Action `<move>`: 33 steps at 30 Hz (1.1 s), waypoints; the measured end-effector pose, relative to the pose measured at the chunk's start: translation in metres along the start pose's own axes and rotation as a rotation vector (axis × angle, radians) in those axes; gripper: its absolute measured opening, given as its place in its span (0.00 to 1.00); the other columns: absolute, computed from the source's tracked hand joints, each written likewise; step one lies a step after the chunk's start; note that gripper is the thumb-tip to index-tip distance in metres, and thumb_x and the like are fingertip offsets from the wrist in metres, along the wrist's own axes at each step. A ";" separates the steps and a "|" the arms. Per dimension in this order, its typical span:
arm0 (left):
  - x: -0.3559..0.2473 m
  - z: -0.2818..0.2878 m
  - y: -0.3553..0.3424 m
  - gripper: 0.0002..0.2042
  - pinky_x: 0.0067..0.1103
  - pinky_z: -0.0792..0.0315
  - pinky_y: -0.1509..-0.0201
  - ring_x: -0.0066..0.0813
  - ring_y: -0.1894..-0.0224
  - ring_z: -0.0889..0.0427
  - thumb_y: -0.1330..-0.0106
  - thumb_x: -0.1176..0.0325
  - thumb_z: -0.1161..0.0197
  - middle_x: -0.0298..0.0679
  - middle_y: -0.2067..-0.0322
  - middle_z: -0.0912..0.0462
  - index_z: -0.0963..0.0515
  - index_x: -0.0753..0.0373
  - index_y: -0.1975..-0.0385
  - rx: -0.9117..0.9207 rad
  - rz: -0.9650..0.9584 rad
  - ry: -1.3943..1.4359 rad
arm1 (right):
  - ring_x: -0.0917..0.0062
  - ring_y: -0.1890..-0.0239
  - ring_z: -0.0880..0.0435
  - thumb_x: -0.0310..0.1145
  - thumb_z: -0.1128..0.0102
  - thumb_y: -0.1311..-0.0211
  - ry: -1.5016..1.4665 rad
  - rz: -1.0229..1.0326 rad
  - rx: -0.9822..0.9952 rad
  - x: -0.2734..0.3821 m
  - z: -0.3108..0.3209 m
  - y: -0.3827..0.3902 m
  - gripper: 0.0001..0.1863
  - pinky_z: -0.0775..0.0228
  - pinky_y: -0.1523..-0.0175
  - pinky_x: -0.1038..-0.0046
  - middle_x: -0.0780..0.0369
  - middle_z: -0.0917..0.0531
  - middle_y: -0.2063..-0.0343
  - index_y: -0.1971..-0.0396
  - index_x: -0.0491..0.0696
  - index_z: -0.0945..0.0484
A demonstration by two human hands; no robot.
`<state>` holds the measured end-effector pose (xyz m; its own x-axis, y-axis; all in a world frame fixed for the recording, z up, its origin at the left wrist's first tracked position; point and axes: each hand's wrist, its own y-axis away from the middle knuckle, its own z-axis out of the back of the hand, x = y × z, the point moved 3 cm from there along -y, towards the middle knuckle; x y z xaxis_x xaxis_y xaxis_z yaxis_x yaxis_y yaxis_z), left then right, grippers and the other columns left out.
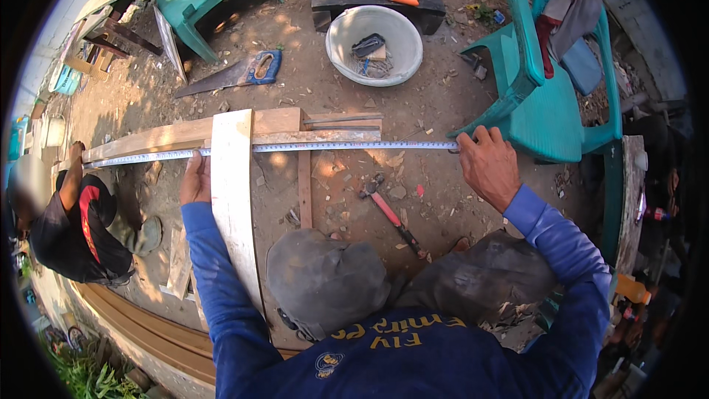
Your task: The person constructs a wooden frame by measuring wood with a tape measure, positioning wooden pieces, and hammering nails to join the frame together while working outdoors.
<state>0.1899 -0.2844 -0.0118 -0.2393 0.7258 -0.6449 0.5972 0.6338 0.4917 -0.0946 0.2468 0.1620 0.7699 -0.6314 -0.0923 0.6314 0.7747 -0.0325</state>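
All around the pale plank [233, 185], dirt ground [436, 118] spreads wide, and here's the layout, biggest first. Well to the plank's right stands a green plastic armchair [546, 120], cloth slung over its back. Well to the plank's left, a co-worker [70, 225] in a dark shirt crouches, one hand [77, 151] at the far end of the action. Passing under the plank, a long timber beam [166, 135] lies crosswise. Beyond the plank's far end, off to the right, sits a white basin [335, 50]; straight beyond that end rests a blue-handled handsaw [225, 78].

Now the measuring tape [325, 146]! Its blade runs out beneath the plank, showing on both sides, alongside the timber. The stretching-out looks done, I'd judge: it's nearly straight, with someone at each end. What's left? No pencil line that I can make out, and the handsaw lies unused, as does the red-handled hammer [389, 210] to the plank's right.

And the hands, set wide apart: the right hand [489, 166], well right of the plank, pinches the tape's near end. The left hand [195, 181] is against the plank's left edge, thumb at the blade; whether it's clamped there, I can't tell. So the tape spans from right hand past left.
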 end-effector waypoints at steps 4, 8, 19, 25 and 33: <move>0.002 -0.008 0.005 0.12 0.30 0.18 0.37 0.39 0.42 0.18 0.24 0.73 0.43 0.51 0.47 0.19 0.29 0.72 0.46 0.016 0.008 0.023 | 0.65 0.59 0.22 0.34 0.35 0.40 -0.007 -0.001 -0.016 -0.003 -0.003 -0.001 0.08 0.24 0.65 0.59 0.61 0.24 0.65 0.62 0.52 0.20; -0.011 -0.004 0.007 0.10 0.29 0.17 0.39 0.37 0.46 0.16 0.24 0.72 0.42 0.49 0.50 0.17 0.28 0.70 0.49 0.028 -0.008 -0.020 | 0.62 0.61 0.21 0.34 0.37 0.39 -0.049 0.020 0.019 -0.004 -0.001 -0.014 0.07 0.24 0.63 0.57 0.59 0.24 0.66 0.62 0.50 0.20; 0.002 0.058 0.033 0.08 0.24 0.16 0.59 0.33 0.64 0.14 0.28 0.72 0.41 0.47 0.61 0.14 0.24 0.69 0.56 -0.171 0.243 -0.284 | 0.48 0.59 0.15 0.42 0.46 0.31 -0.500 0.050 0.794 0.059 -0.079 0.013 0.15 0.25 0.51 0.47 0.49 0.13 0.64 0.57 0.48 0.16; 0.026 0.048 0.046 0.17 0.26 0.17 0.59 0.31 0.64 0.13 0.27 0.63 0.40 0.44 0.61 0.12 0.21 0.73 0.50 -0.065 0.316 -0.496 | 0.49 0.56 0.14 0.44 0.49 0.33 -0.554 0.097 0.824 0.109 -0.123 -0.025 0.19 0.25 0.49 0.48 0.48 0.13 0.61 0.53 0.48 0.17; -0.037 0.077 0.135 0.28 0.20 0.17 0.65 0.31 0.59 0.12 0.27 0.55 0.38 0.48 0.45 0.18 0.30 0.69 0.35 -0.322 0.093 -0.736 | 0.50 0.49 0.15 0.46 0.50 0.33 -0.426 0.091 1.071 0.031 -0.208 0.039 0.24 0.25 0.41 0.52 0.51 0.14 0.52 0.44 0.51 0.18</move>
<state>0.3387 -0.2465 0.0333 0.4330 0.4883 -0.7577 0.3130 0.7068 0.6344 -0.0656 0.2643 -0.0489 0.6568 -0.6923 0.2989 0.1695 0.5218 0.8361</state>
